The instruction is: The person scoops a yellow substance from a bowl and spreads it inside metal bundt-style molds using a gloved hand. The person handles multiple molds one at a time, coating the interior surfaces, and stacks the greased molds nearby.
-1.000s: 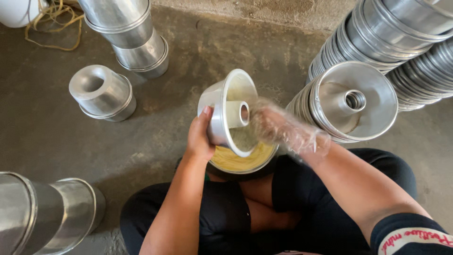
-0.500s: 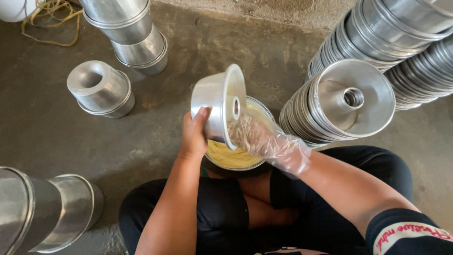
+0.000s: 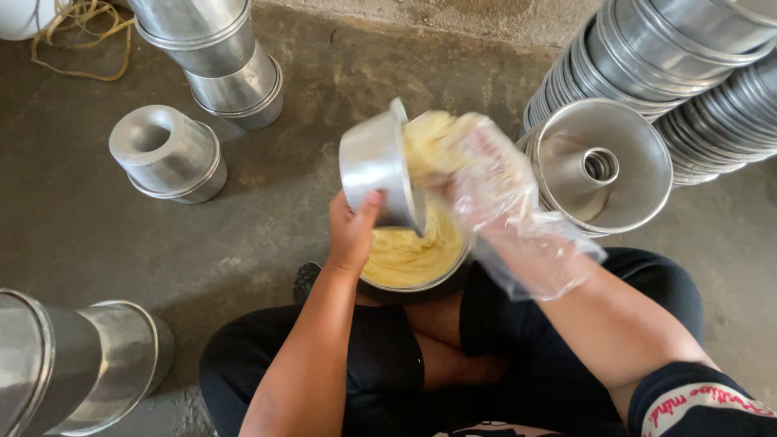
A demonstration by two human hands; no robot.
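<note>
The left hand [image 3: 352, 231] grips the tilted metal mould [image 3: 376, 174] at its wall, while the gloved right hand [image 3: 477, 174], fingers half curled and smeared with yellow batter, touches its rim above the bowl [image 3: 413, 271].

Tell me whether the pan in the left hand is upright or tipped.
Tipped. The left hand holds the metal pan on its side above the bowl of yellow paste, its opening turned toward the gloved right hand.

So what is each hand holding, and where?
The left hand grips a metal tube pan by its outer wall. The gloved right hand holds only yellow paste.
</note>
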